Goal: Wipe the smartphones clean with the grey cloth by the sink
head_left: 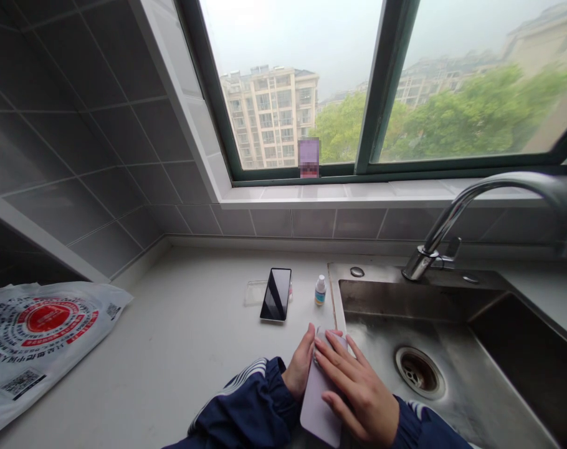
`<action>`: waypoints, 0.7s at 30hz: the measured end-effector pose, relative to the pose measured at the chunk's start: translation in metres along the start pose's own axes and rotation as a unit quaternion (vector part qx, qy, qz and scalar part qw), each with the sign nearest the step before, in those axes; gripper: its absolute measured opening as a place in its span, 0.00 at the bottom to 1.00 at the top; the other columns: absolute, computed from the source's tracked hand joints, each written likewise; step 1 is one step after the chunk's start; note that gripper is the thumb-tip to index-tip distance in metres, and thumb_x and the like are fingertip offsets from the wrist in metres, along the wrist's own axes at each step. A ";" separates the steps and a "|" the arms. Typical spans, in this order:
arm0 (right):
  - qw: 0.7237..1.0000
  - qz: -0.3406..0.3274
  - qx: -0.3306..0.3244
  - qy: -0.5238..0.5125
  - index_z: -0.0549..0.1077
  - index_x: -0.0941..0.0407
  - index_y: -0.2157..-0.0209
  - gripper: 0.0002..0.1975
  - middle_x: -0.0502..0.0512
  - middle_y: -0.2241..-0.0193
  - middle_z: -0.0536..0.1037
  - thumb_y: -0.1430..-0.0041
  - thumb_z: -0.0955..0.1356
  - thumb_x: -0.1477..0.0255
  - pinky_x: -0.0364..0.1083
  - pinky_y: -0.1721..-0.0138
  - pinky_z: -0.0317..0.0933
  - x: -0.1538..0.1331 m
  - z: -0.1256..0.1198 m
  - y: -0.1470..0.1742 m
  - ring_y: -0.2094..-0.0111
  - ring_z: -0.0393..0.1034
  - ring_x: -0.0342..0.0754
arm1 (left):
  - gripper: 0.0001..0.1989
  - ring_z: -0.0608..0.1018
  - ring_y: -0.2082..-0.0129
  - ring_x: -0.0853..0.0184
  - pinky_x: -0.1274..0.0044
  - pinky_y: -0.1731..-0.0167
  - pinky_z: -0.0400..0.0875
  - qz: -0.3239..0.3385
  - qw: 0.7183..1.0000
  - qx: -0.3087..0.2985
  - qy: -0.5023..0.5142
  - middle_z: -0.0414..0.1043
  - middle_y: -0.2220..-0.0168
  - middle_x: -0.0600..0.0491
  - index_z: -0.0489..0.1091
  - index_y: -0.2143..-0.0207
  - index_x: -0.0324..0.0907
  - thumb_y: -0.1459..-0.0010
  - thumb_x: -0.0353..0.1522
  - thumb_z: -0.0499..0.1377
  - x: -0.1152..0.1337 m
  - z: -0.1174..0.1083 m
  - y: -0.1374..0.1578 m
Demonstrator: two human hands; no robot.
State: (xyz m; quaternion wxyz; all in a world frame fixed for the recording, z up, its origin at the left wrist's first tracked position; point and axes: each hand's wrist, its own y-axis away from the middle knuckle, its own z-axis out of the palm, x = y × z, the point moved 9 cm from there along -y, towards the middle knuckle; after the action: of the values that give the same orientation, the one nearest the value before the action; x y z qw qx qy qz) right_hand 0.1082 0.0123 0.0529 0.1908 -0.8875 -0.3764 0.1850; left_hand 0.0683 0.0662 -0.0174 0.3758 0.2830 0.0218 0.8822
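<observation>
A pale lilac phone (317,405) is held over the counter beside the sink, its plain back facing up. My left hand (300,365) grips it along the left edge, with the thumb pointing up. My right hand (353,380) lies across the back of the phone, fingers stretched out and slightly spread. Its fingertips rest near the phone's top end and cover much of the upper part. Beyond my hands, a second phone (276,294) with a dark screen lies on the counter, partly over a clear phone case (254,293). A small white-capped bottle (320,290) stands upright to its right.
The steel sink (381,312) with a drain (420,372) is at the right, under a chrome faucet (440,231). A white plastic bag (45,330) with red print sits on the counter (185,324) at the left. A window (293,93) is behind.
</observation>
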 end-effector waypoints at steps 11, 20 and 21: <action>1.000 0.008 0.008 0.017 0.59 0.61 0.37 0.26 0.60 0.37 0.58 0.35 0.62 0.70 0.61 0.36 0.43 0.003 -0.004 -0.001 0.34 0.45 0.59 | 0.30 0.72 0.45 0.60 0.72 0.38 0.51 -0.004 1.000 -0.011 0.003 0.75 0.54 0.42 0.71 0.51 0.32 0.40 0.50 0.50 -0.001 0.005 0.003; 1.000 0.010 -0.016 0.024 0.56 0.59 0.36 0.28 0.59 0.36 0.56 0.35 0.62 0.69 0.62 0.36 0.40 0.002 0.001 -0.001 0.34 0.45 0.59 | 0.33 0.71 0.45 0.58 0.69 0.38 0.50 -0.008 1.000 -0.006 0.005 0.74 0.54 0.39 0.69 0.49 0.30 0.41 0.51 0.51 -0.003 0.003 0.002; 0.999 0.019 -0.017 0.029 0.55 0.59 0.35 0.28 0.60 0.36 0.55 0.35 0.62 0.69 0.62 0.36 0.41 0.005 0.001 -0.001 0.34 0.44 0.59 | 0.33 0.71 0.44 0.58 0.70 0.38 0.50 -0.011 1.000 -0.010 0.003 0.74 0.53 0.39 0.69 0.49 0.30 0.41 0.51 0.51 -0.002 0.005 0.002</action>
State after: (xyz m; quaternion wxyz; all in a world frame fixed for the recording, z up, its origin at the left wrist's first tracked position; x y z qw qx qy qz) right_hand 0.1100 0.0164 0.0513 0.1827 -0.9025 -0.3573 0.1565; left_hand 0.0709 0.0623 -0.0141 0.3887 0.2763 0.0170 0.8788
